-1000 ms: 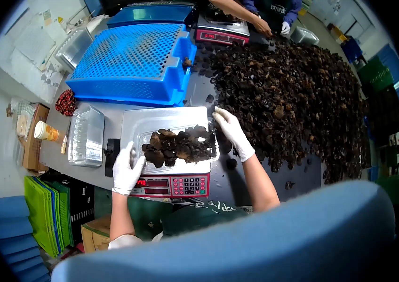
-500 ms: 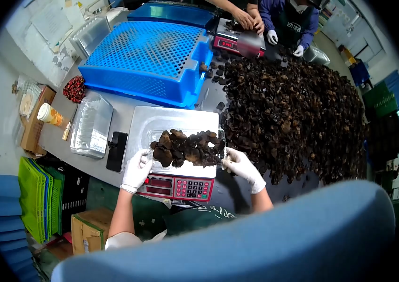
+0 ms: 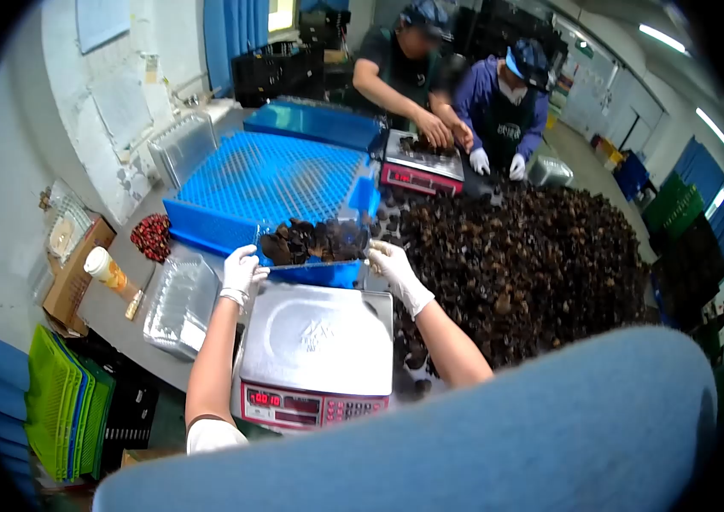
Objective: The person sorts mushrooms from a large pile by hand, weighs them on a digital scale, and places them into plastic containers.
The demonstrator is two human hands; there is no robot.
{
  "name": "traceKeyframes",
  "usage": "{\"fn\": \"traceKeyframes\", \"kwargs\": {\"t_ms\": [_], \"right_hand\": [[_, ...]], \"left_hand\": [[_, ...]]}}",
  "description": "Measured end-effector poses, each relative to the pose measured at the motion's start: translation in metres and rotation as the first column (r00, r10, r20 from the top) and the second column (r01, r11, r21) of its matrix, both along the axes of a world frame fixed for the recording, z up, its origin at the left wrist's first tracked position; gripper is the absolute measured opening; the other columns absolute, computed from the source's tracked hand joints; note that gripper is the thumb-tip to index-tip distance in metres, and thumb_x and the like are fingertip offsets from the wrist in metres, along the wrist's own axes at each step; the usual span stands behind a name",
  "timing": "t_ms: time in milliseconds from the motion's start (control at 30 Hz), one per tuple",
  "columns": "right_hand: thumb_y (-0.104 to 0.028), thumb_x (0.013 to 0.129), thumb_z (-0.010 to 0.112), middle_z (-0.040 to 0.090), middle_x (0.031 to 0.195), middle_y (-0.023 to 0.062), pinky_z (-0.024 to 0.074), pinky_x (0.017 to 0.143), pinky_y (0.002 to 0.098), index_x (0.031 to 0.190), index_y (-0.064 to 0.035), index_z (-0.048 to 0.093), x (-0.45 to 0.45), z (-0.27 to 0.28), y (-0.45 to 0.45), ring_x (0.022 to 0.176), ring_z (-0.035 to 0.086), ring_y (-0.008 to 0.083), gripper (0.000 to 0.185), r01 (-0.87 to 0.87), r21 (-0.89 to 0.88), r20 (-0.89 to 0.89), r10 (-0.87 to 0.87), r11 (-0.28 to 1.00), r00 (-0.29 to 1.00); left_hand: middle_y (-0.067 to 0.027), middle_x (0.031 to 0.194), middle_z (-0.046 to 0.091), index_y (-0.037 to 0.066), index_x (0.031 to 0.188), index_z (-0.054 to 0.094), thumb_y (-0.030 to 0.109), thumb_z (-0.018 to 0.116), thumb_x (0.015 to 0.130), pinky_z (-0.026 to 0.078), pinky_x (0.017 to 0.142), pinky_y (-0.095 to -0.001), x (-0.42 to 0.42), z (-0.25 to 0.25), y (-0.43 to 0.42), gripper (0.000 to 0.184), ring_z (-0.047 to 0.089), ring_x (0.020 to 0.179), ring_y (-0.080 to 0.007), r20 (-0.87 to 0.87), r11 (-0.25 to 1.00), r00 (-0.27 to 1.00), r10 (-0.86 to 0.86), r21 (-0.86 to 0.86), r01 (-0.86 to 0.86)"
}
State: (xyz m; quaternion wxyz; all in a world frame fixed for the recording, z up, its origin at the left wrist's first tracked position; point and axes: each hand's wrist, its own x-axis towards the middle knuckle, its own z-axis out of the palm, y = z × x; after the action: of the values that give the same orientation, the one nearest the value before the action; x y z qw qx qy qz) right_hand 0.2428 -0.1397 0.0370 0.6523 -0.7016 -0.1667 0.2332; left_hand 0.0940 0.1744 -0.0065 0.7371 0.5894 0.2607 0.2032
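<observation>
My left hand, in a white glove, grips the left end of a clear plastic tray. At its right end, my gloved right hand holds on too. Dark, curled pieces that look like wood ear mushrooms fill the tray. It is raised in front of the blue crate, beyond the digital scale. The scale's metal plate is bare, and red digits are lit on its display.
A large mushroom heap spreads to the right. A blue mesh crate stands behind the tray. Stacked clear trays, a paper cup and a red bundle are left. Two people work by another scale.
Both hands have lifted the filled tray off the scale and carried it forward to the blue crate. The camera view has tilted up, showing more of the two people.
</observation>
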Motion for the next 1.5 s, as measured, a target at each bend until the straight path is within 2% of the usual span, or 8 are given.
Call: {"fn": "traceKeyframes", "kwargs": {"t_ms": [267, 367, 500, 633, 767, 900, 1267, 1500], "right_hand": [[-0.015, 0.098, 0.056, 0.069, 0.103, 0.0081, 0.0465, 0.056, 0.0202, 0.141, 0.0016, 0.044, -0.004, -0.015, 0.010, 0.071, 0.058, 0.0082, 0.048, -0.057, 0.089, -0.212, 0.075, 0.994, 0.974], [-0.015, 0.097, 0.058, 0.068, 0.100, 0.0069, 0.0482, 0.061, 0.0193, 0.139, 0.0016, 0.048, -0.025, -0.005, -0.029, 0.073, 0.059, 0.0084, 0.046, -0.125, 0.032, -0.111, 0.128, 0.992, 0.986], [-0.015, 0.095, 0.059, 0.069, 0.087, 0.0047, 0.0528, 0.066, 0.0289, 0.110, 0.0013, 0.067, -0.049, -0.037, -0.113, 0.075, 0.064, 0.0128, 0.023, -0.033, -0.192, 0.251, 0.082, 0.981, 0.965], [-0.034, 0.087, 0.065, 0.071, 0.083, 0.0116, 0.0539, 0.073, 0.0374, 0.089, -0.0071, 0.072, -0.106, -0.055, -0.188, 0.080, 0.070, 0.0274, 0.028, -0.058, -0.760, 0.217, 0.336, 0.647, 0.917], [-0.041, 0.080, 0.070, 0.067, 0.104, 0.0154, 0.0543, 0.079, 0.0428, 0.104, -0.0078, 0.065, -0.171, -0.079, -0.220, 0.094, 0.066, 0.0335, 0.042, 0.031, -0.904, 0.262, 0.495, 0.427, 0.828], [-0.034, 0.081, 0.068, 0.063, 0.104, 0.0174, 0.0530, 0.079, 0.0441, 0.106, -0.0069, 0.060, -0.194, -0.104, -0.233, 0.093, 0.065, 0.0362, 0.038, 0.132, -0.790, 0.378, 0.307, 0.599, 0.873], [-0.028, 0.087, 0.061, 0.064, 0.098, 0.0144, 0.0504, 0.082, 0.0431, 0.108, -0.0079, 0.064, -0.232, -0.096, -0.266, 0.093, 0.062, 0.0344, 0.029, 0.357, -0.607, 0.501, -0.007, 0.710, 0.866], [-0.022, 0.081, 0.066, 0.062, 0.101, 0.0096, 0.0469, 0.088, 0.0430, 0.105, -0.0083, 0.066, -0.201, -0.107, -0.243, 0.101, 0.058, 0.0297, 0.028, 0.418, -0.455, 0.707, 0.033, 0.786, 0.707]], "left_hand": [[-0.0143, 0.101, 0.060, 0.001, 0.134, 0.046, -0.001, 0.053, 0.091, 0.062, 0.068, -0.0407, 0.057, -0.014, 0.069, 0.043, 0.071, 0.085, -0.0321, 0.124, 0.960, 0.974, 0.190, -0.232, -0.158], [-0.0120, 0.108, 0.061, 0.002, 0.140, 0.043, 0.004, 0.060, 0.091, 0.056, 0.077, -0.0325, 0.037, -0.007, 0.066, 0.052, 0.063, 0.093, -0.0215, 0.188, 0.958, 0.950, 0.249, 0.099, -0.270], [-0.0156, 0.117, 0.060, 0.001, 0.128, 0.057, 0.013, 0.063, 0.090, 0.049, 0.090, -0.0353, -0.047, -0.003, 0.075, 0.040, 0.061, 0.103, -0.0263, 0.042, 0.481, 0.970, 0.241, 0.862, -0.157], [-0.0169, 0.110, 0.062, 0.006, 0.114, 0.066, 0.026, 0.059, 0.090, 0.048, 0.088, -0.0441, -0.137, -0.029, 0.083, 0.031, 0.058, 0.103, -0.0371, -0.091, -0.029, 0.807, 0.583, 0.991, 0.133], [-0.0174, 0.096, 0.065, 0.005, 0.092, 0.068, 0.027, 0.058, 0.092, 0.048, 0.078, -0.0467, -0.171, -0.047, 0.095, 0.024, 0.061, 0.089, -0.0384, -0.436, 0.477, 0.754, 0.491, 0.859, 0.186], [-0.0180, 0.087, 0.063, 0.003, 0.087, 0.065, 0.022, 0.059, 0.092, 0.047, 0.078, -0.0461, -0.170, -0.014, 0.049, 0.020, 0.060, 0.085, -0.0386, -0.196, 0.176, 0.850, 0.490, 0.977, 0.124], [-0.0209, 0.097, 0.065, -0.004, 0.099, 0.063, 0.020, 0.049, 0.098, 0.048, 0.085, -0.0428, -0.173, -0.054, 0.121, 0.027, 0.061, 0.091, -0.0367, -0.065, 0.227, 0.737, 0.673, 0.966, -0.122], [-0.0158, 0.090, 0.059, 0.000, 0.099, 0.060, 0.006, 0.056, 0.093, 0.047, 0.076, -0.0432, -0.166, 0.027, -0.078, 0.009, 0.058, 0.085, -0.0340, 0.119, -0.108, 0.984, -0.131, 0.985, -0.133]]}}
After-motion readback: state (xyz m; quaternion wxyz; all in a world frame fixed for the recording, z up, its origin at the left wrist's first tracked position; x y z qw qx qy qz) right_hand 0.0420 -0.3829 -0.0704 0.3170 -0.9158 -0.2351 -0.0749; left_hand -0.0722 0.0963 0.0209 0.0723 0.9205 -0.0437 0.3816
